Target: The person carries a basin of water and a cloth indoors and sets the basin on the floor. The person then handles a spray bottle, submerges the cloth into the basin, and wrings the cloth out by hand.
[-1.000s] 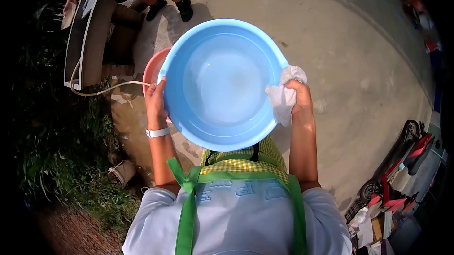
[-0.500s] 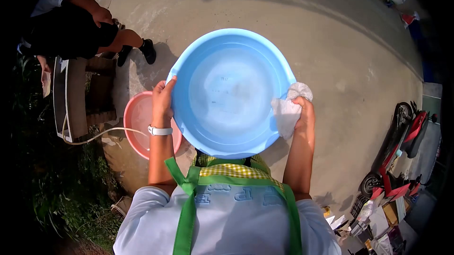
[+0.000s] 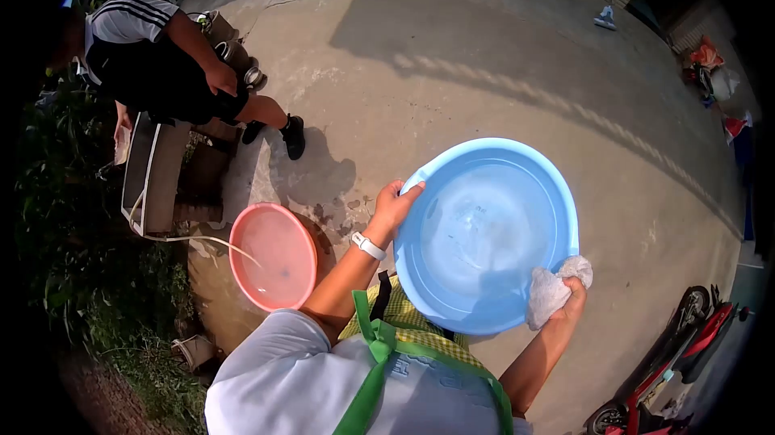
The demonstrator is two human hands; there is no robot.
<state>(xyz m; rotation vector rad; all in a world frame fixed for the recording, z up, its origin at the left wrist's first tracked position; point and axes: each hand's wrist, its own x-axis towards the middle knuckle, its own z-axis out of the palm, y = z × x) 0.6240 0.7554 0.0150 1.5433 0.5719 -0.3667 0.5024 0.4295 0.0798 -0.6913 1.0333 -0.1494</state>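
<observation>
A large blue plastic basin (image 3: 571, 213) is held up in front of me, tilted so its inside faces me. My left hand (image 3: 395, 206) is closed on its left rim, thumb over the edge. At the lower right rim, my right hand (image 3: 570, 301) is closed around a crumpled whitish cloth (image 3: 549, 296), pressed to the basin's edge. Whether its fingers also grip the rim is hidden. Left of my left forearm, a pink basin (image 3: 236, 275) stands on the ground holding cloudy water, with a pale hose (image 3: 194, 239) running into it.
A person (image 3: 153, 72) in dark shorts stands at upper left beside a concrete trough (image 3: 161, 177). Plants (image 3: 105, 273) line the left. A red motor scooter (image 3: 702, 342) is parked at lower right, and a mop (image 3: 605, 17) lies at the top right.
The blue basin, with both hands on it, has shifted right and down in view. The camera view has also turned, so the pink basin now shows fully beside my arm.
</observation>
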